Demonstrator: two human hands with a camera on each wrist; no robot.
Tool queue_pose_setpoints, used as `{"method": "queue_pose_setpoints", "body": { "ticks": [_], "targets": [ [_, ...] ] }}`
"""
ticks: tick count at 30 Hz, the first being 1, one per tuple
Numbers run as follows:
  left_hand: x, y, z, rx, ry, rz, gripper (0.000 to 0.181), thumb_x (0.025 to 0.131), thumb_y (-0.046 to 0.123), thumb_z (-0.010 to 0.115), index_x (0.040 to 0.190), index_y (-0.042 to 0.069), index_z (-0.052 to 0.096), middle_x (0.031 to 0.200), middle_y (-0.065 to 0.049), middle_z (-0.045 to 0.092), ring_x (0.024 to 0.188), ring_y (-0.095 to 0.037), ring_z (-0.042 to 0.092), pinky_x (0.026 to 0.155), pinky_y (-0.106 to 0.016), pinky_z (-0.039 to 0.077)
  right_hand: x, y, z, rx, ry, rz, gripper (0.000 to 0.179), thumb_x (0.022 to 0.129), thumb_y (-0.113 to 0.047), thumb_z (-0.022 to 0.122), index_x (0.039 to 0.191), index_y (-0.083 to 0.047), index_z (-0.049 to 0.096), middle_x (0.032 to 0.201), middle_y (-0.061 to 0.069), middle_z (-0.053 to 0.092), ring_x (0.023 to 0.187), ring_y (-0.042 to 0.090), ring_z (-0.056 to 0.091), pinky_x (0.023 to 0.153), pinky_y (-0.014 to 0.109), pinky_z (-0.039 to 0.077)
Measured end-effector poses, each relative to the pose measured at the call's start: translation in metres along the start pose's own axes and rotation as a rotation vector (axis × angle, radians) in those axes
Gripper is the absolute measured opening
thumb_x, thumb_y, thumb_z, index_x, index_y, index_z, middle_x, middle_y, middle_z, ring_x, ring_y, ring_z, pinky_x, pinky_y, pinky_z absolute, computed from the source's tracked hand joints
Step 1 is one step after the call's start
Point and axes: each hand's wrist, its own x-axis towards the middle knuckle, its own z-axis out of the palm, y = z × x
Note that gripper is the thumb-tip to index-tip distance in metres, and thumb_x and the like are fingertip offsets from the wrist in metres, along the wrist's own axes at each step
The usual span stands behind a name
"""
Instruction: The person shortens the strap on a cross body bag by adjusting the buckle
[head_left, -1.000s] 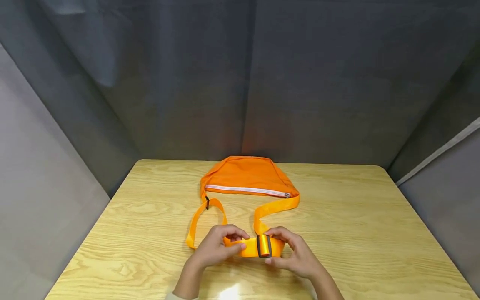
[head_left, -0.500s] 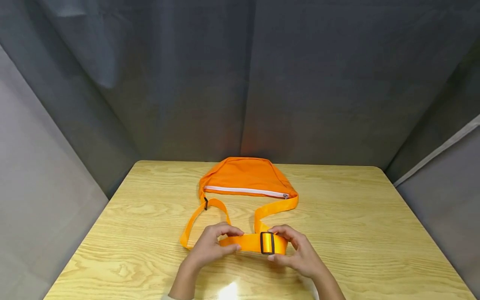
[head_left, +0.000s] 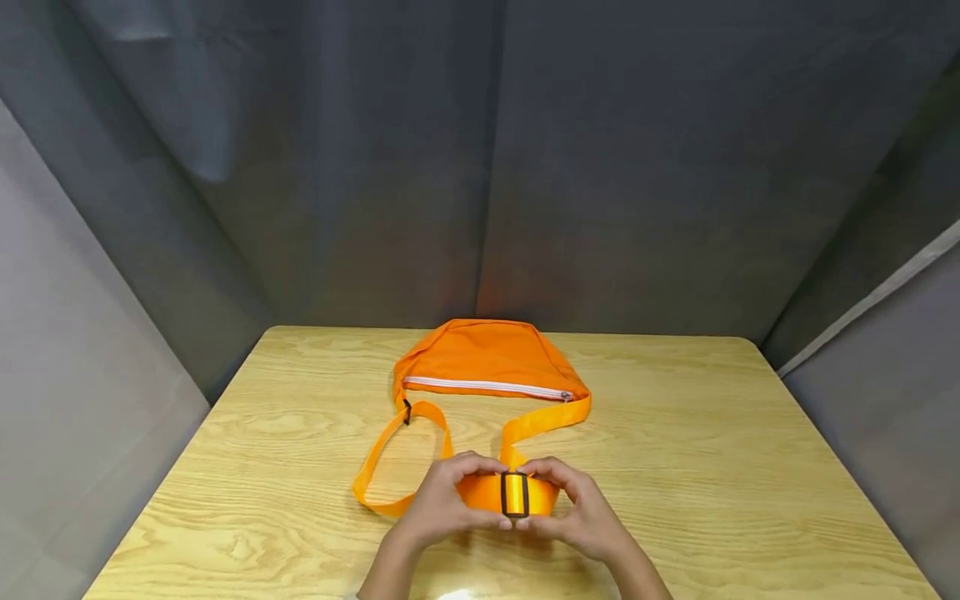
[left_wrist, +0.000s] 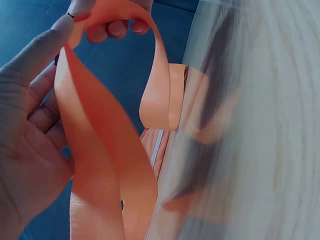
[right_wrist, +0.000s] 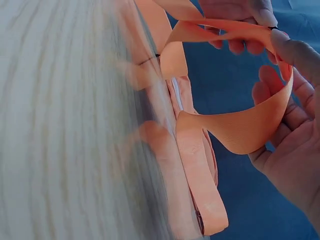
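Note:
An orange waist bag with a white zipper lies toward the back of the table. Its yellow-orange strap comes forward from both ends. A black slide buckle sits on the strap near the front, standing on edge between the hands. My left hand pinches the buckle's left side, thumb below and fingers above. My right hand pinches its right side in the same way. In the left wrist view, two layers of strap hang below the left hand. The right wrist view shows a strap loop against the right fingers.
A second small black strap fitting is near the bag's left end, with a strap loop lying on the table left of the hands. The wooden table ends at a dark curtain behind. Grey panels stand at both sides.
My left hand has slid right along the strap to the buckle, and both hands now meet there. The buckle has shifted slightly left, and the loop at left has spread wider.

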Motion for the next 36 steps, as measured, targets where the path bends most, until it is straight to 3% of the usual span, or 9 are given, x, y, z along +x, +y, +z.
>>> {"method": "queue_pose_setpoints", "body": {
  "ticks": [4, 8, 12, 17, 21, 28, 36],
  "targets": [
    [-0.002, -0.003, -0.004, 0.016, 0.015, 0.062, 0.047, 0.062, 0.002, 0.085, 0.104, 0.003, 0.065, 0.095, -0.007, 0.064, 0.085, -0.020, 0.058, 0.076, -0.032, 0.049, -0.001, -0.001, -0.011, -0.102, -0.057, -0.026, 0.041, 0.077, -0.024, 0.077, 0.113, -0.014, 0.060, 0.110, -0.002, 0.063, 0.095, 0.016, 0.057, 0.083, 0.030, 0.045],
    [-0.006, -0.005, -0.011, -0.007, 0.031, 0.100, 0.049, 0.059, -0.006, 0.083, 0.104, 0.002, 0.064, 0.091, -0.009, 0.062, 0.080, -0.021, 0.057, 0.072, -0.031, 0.050, -0.004, 0.000, -0.025, -0.135, -0.059, -0.036, 0.023, 0.083, -0.020, 0.071, 0.105, -0.014, 0.065, 0.095, -0.004, 0.066, 0.080, 0.012, 0.058, 0.071, 0.029, 0.048],
    [-0.007, -0.005, -0.014, -0.009, 0.026, 0.127, 0.050, 0.059, -0.005, 0.082, 0.106, 0.001, 0.065, 0.090, -0.009, 0.062, 0.079, -0.024, 0.056, 0.072, -0.031, 0.050, -0.005, 0.002, -0.029, -0.031, -0.054, -0.023, 0.011, 0.086, -0.007, 0.066, 0.096, -0.011, 0.065, 0.080, 0.000, 0.064, 0.070, 0.012, 0.055, 0.063, 0.029, 0.047],
    [-0.006, -0.005, -0.014, -0.028, 0.032, 0.165, 0.049, 0.059, -0.006, 0.083, 0.104, 0.000, 0.066, 0.092, -0.011, 0.063, 0.080, -0.025, 0.058, 0.073, -0.032, 0.050, -0.004, 0.005, -0.024, 0.161, -0.054, 0.004, 0.009, 0.088, 0.003, 0.059, 0.094, -0.003, 0.061, 0.076, 0.009, 0.061, 0.066, 0.010, 0.055, 0.055, 0.029, 0.049],
    [-0.006, -0.006, -0.014, -0.048, 0.029, 0.154, 0.049, 0.058, -0.007, 0.083, 0.103, 0.001, 0.066, 0.094, -0.010, 0.065, 0.082, -0.022, 0.060, 0.073, -0.032, 0.051, -0.003, 0.007, -0.020, 0.255, -0.039, 0.001, 0.008, 0.089, 0.006, 0.055, 0.094, 0.000, 0.060, 0.075, 0.012, 0.058, 0.062, 0.008, 0.052, 0.049, 0.028, 0.047],
    [-0.008, -0.005, -0.015, -0.065, 0.025, 0.142, 0.047, 0.059, -0.005, 0.083, 0.103, 0.001, 0.066, 0.098, -0.010, 0.066, 0.086, -0.022, 0.061, 0.076, -0.034, 0.050, 0.000, 0.008, -0.014, 0.314, -0.033, -0.030, 0.010, 0.089, 0.010, 0.052, 0.094, 0.005, 0.059, 0.071, 0.012, 0.053, 0.062, 0.006, 0.048, 0.047, 0.030, 0.045],
    [-0.008, -0.009, -0.014, -0.054, 0.025, 0.190, 0.047, 0.059, -0.005, 0.083, 0.103, -0.001, 0.066, 0.097, -0.011, 0.067, 0.087, -0.019, 0.061, 0.076, -0.035, 0.051, 0.003, 0.005, -0.010, 0.392, -0.074, 0.038, 0.007, 0.089, 0.008, 0.053, 0.096, 0.008, 0.055, 0.078, 0.002, 0.057, 0.061, 0.005, 0.050, 0.050, 0.022, 0.045]
  ]
}}
